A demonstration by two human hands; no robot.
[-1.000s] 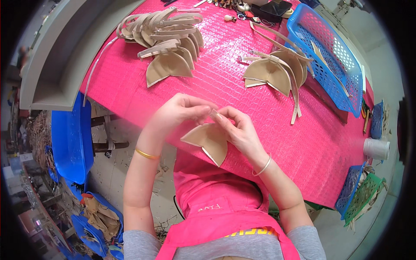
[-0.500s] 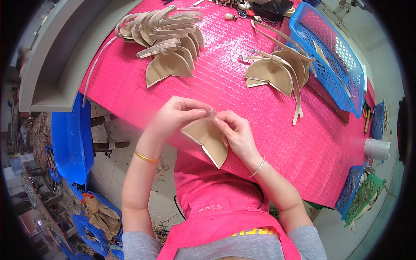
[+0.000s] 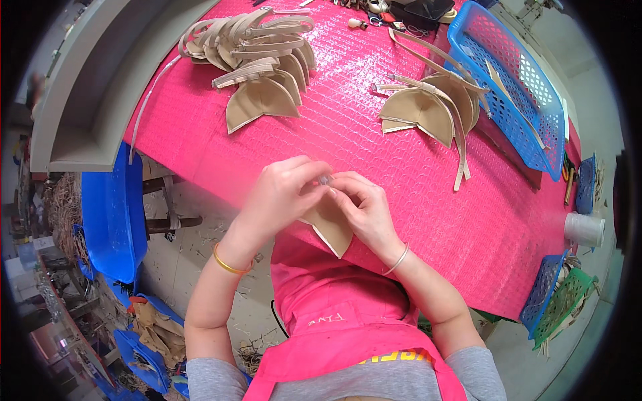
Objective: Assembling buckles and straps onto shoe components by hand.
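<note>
Pinching a tan pad [image 3: 332, 227] between both hands, left hand [image 3: 284, 194] and right hand [image 3: 364, 208] seemingly fit a small fastener, needing steady fingertip alignment next.

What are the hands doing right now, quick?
Left hand: closed, pinching the top of the tan leather piece.
Right hand: closed, gripping the same tan leather piece.
</note>
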